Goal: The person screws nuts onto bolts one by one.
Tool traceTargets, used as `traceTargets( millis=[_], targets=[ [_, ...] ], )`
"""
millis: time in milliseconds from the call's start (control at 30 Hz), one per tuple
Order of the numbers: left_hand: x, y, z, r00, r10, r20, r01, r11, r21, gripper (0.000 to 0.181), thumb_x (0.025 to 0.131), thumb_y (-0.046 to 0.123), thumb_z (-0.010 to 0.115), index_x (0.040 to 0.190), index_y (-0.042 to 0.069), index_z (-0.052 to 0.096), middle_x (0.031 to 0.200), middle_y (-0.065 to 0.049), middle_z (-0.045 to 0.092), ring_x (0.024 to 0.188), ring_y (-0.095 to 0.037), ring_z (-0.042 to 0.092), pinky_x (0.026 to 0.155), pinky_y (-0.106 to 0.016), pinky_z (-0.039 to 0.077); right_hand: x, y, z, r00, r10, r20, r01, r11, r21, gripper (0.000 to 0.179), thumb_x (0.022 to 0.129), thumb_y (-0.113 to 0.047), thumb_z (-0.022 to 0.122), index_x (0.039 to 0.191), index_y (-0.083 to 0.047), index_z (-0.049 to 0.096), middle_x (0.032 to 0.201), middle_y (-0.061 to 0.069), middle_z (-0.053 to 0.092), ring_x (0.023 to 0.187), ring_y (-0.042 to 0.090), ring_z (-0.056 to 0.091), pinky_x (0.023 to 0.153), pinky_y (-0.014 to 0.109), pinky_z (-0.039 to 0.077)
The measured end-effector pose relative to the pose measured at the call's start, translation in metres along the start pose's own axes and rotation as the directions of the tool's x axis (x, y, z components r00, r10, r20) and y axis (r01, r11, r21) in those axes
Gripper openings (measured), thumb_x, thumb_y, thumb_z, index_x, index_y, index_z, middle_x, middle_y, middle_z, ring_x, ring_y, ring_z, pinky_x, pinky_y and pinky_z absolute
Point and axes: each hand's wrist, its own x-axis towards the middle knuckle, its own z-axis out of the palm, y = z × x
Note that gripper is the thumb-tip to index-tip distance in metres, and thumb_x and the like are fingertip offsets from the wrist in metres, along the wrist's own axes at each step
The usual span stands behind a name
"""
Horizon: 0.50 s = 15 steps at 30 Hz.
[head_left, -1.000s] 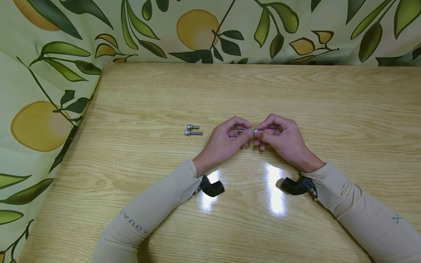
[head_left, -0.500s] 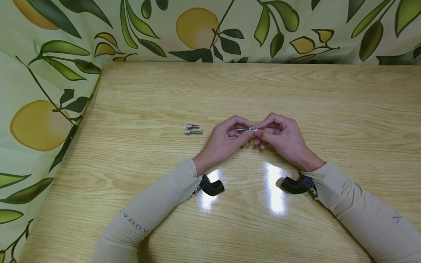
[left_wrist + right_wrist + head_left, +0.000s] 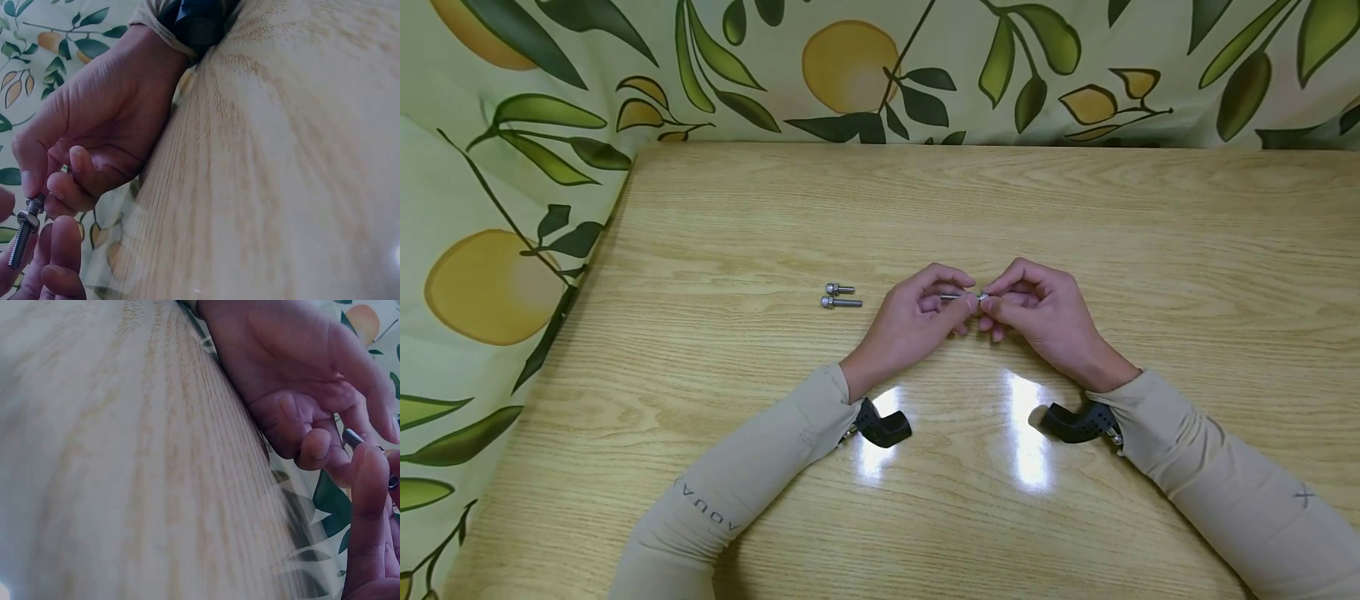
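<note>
A threaded metal bolt (image 3: pixel 951 297) with a nut (image 3: pixel 28 220) on it is held level between both hands, above the table. My left hand (image 3: pixel 917 315) pinches it with thumb and index finger near the nut, and the shank points left across the palm. Fingertips of my right hand (image 3: pixel 1054 315) pinch the head end, right beside the left fingertips. In the right wrist view the bolt's threaded tip (image 3: pixel 353 439) shows under the left hand's fingers. Fingers partly hide the head and nut.
Two more bolts with nuts, a shorter one (image 3: pixel 840 289) and a longer one (image 3: pixel 842 302), lie on the wooden table (image 3: pixel 737 217) left of the hands. Leaf-and-fruit patterned cloth (image 3: pixel 970 50) hangs along the back and left edges. Black wrist devices (image 3: pixel 886 425) sit under both sleeves.
Fingertips shift slightly around the nut and bolt head; less metal shows between them than half a second ago. Both arms and the two bolts on the table stay in place.
</note>
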Motion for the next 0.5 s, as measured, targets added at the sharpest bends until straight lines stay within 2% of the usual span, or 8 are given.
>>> traceTargets(
  millis=[100,267,500],
  targets=[
    [0.0,0.0004,0.0003,1.0,0.003,-0.004,-0.003,1.0,0.024,0.017,0.096,0.024,0.061,0.111,0.015,0.063,0.1,-0.007,0.07,0.075,-0.019,0.068,0.07,-0.03,0.058,-0.0004,0.0001,-0.0002,1.0,0.004,-0.007,-0.004,1.0,-0.005,0.004,0.09,0.005,0.061,0.092,0.001,0.061,0.081,0.007,0.073,0.064,0.014,0.07,0.054,0.027,0.057],
    [0.0,0.0011,0.0,1.0,0.005,0.008,-0.005,1.0,0.015,0.023,0.094,0.018,0.065,0.116,0.015,0.061,0.105,-0.006,0.069,0.08,-0.017,0.07,0.072,-0.029,0.059,-0.0007,0.0003,-0.0004,1.0,0.007,-0.005,-0.007,1.0,-0.008,0.004,0.09,0.005,0.061,0.093,0.001,0.061,0.079,0.006,0.073,0.064,0.015,0.069,0.055,0.027,0.057],
    [-0.0001,0.0025,-0.0004,1.0,-0.02,-0.011,0.021,0.999,0.049,0.018,0.098,0.025,0.059,0.112,0.014,0.063,0.102,-0.007,0.07,0.075,-0.016,0.068,0.068,-0.027,0.054,-0.0006,0.0003,-0.0005,1.0,0.013,-0.006,-0.013,1.0,-0.022,0.004,0.091,0.004,0.061,0.093,0.001,0.062,0.08,0.008,0.073,0.065,0.016,0.07,0.055,0.027,0.057]
  ],
)
